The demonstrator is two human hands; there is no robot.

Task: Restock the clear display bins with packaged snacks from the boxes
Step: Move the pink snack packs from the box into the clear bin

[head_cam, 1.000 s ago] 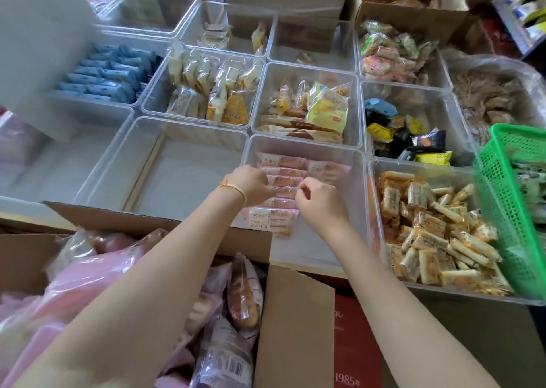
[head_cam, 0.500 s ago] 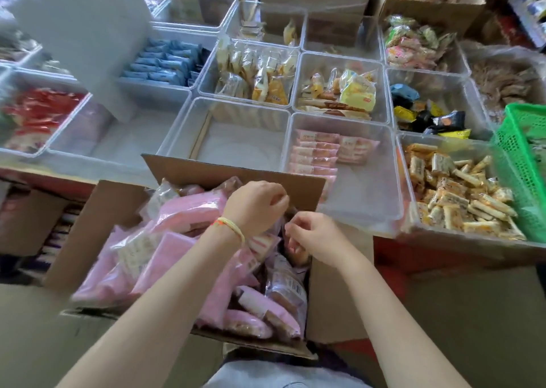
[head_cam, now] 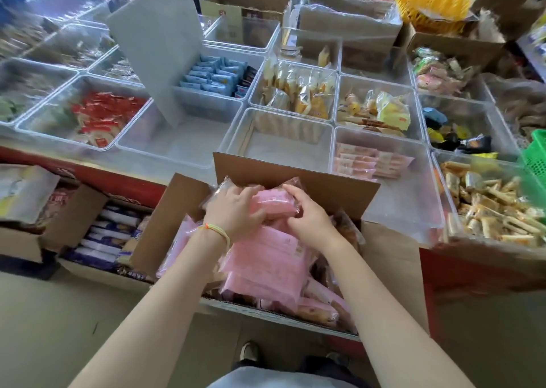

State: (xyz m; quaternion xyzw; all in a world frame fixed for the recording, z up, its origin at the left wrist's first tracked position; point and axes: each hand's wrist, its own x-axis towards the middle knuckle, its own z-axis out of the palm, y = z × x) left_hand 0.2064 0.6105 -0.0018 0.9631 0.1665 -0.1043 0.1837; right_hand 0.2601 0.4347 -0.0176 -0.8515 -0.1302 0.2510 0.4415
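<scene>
Pink packet (head_cam: 273, 203) gripped by left hand (head_cam: 233, 212) and right hand (head_cam: 310, 219) (fingers curled).

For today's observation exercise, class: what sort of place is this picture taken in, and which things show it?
Most likely a snack shop or market stall being restocked. Rows of clear display bins hold sorted wrapped snacks, open cardboard boxes of stock stand below them, and a green shopping basket sits at the right edge.

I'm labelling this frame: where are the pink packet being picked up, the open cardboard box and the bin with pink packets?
pink packet (head_cam: 273, 203), head view, top face.
cardboard box (head_cam: 322, 184), head view, far flap.
bin with pink packets (head_cam: 413, 204), head view, bare floor.
</scene>
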